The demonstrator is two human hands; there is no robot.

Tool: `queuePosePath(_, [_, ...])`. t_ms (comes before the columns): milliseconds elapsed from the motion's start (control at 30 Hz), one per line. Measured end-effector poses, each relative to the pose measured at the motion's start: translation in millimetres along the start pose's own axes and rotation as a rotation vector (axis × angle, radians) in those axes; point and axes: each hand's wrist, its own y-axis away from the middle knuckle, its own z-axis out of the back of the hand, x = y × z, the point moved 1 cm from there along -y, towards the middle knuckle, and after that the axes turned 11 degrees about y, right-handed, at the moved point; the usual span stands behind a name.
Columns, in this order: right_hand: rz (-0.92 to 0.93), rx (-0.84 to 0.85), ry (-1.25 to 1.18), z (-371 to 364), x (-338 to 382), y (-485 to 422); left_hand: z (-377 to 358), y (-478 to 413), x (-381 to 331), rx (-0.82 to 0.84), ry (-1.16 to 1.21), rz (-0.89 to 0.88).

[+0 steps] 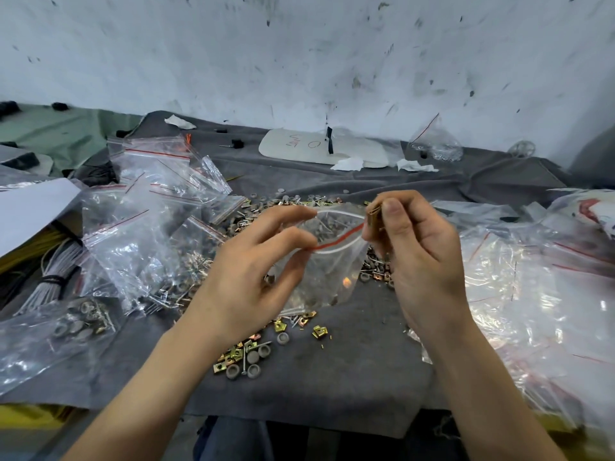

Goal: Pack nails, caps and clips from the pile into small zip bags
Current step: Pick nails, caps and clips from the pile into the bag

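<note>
One view only, head camera. Most of the job looks to be still ahead, since the pile [239, 224] of nails, caps and clips on the grey-clothed tabletop [332, 377] is still large, with a looser scatter [246, 354] on its near side.

Above the pile's near edge, a small zip bag [329, 271] is held up with its mouth spread open. The left hand [253, 271] pinches the left end of the red-lined rim with curled fingers. The right hand [422, 261] is closed at the right end of the rim, thumb pressing a brown stack [372, 214] against the fingers. It is likely clips, too small to be sure, and it sits at the mouth, not yet inside. The pile shows through the plastic, so I cannot tell what the bag already holds.

Left of the pile lies a heap of empty bags [156, 194]. Nearer on that side, one filled bag [83, 324] holds caps and clips — finished, by the look of it. Right of the pile sits a second heap of bags [532, 277], contents unclear.

Judgement: mid-fill on one bag, at least one done, and many more fills left.
</note>
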Motion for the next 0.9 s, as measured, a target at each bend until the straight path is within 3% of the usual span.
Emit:
queuePosePath(400, [0.027, 0.051, 0.101, 9.1, -1.1, 14.2, -10.4, -4.7, -20.3, -0.059, 0.013, 0.084])
queuePosePath(667, [0.059, 0.015, 0.075, 3.0, -1.6, 15.7, -13.3, -13.0, -28.4, -0.164, 0.071, 0.135])
queuePosePath(900, [0.132, -0.049, 0.233, -4.0, -3.8, 22.0, -15.1, -12.0, -24.2, -0.188, 0.088, 0.128])
